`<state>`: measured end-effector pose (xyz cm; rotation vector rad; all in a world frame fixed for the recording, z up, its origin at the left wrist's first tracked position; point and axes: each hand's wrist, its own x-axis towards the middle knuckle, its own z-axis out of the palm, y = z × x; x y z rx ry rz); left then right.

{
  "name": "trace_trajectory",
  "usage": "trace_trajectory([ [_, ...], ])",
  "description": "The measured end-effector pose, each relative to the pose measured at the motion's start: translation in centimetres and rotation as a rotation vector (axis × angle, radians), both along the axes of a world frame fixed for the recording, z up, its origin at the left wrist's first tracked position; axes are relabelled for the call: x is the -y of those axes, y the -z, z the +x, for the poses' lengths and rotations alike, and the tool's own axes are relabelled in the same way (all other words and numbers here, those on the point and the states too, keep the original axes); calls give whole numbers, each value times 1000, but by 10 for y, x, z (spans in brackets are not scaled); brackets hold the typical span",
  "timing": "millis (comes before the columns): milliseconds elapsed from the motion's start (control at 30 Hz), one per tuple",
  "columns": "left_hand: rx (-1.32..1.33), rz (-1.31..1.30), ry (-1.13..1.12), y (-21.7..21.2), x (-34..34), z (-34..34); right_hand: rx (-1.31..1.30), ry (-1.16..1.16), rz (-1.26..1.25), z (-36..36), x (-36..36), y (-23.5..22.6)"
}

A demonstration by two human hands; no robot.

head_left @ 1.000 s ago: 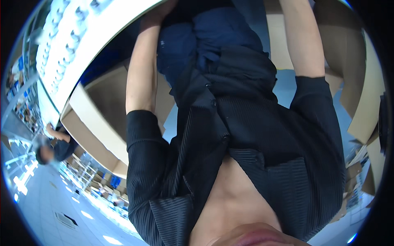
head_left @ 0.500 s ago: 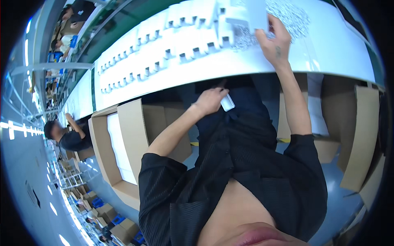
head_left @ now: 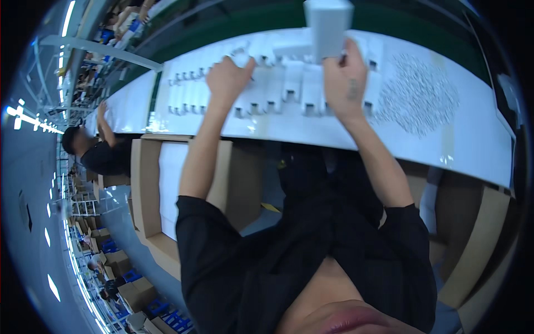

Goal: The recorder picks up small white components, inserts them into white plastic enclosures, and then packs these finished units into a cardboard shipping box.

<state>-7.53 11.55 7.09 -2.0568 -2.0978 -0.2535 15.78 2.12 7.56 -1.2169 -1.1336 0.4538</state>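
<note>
My right hand (head_left: 346, 83) is raised over the table and closed round the lower end of a white box-shaped piece (head_left: 328, 28) that stands up from the fingers. My left hand (head_left: 227, 80) is over the rows of white pieces, thumb and forefinger apart with a whitish shape (head_left: 242, 57) between them. Blur hides whether it grips that shape. Below and between the hands, several slim white pieces (head_left: 290, 83) lie side by side, each with a dark notch at its near end. A wide pile of small silvery parts (head_left: 420, 94) spreads right of my right hand.
The white-covered table (head_left: 311, 136) curves across in front of me. An open cardboard box (head_left: 147, 195) with a white lining stands at my left, another cardboard box (head_left: 481, 245) at my right. A co-worker (head_left: 100, 147) sits at the table farther left.
My left hand has risen from my lap, where it held a white piece, to the rows on the table. My right hand has shifted left, away from the silvery pile, still holding its white piece.
</note>
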Motion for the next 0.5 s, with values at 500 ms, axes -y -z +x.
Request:
trace_trajectory([
  [500,1065,-186,249,0,17,38,582,32,-2,-74,-21,62],
])
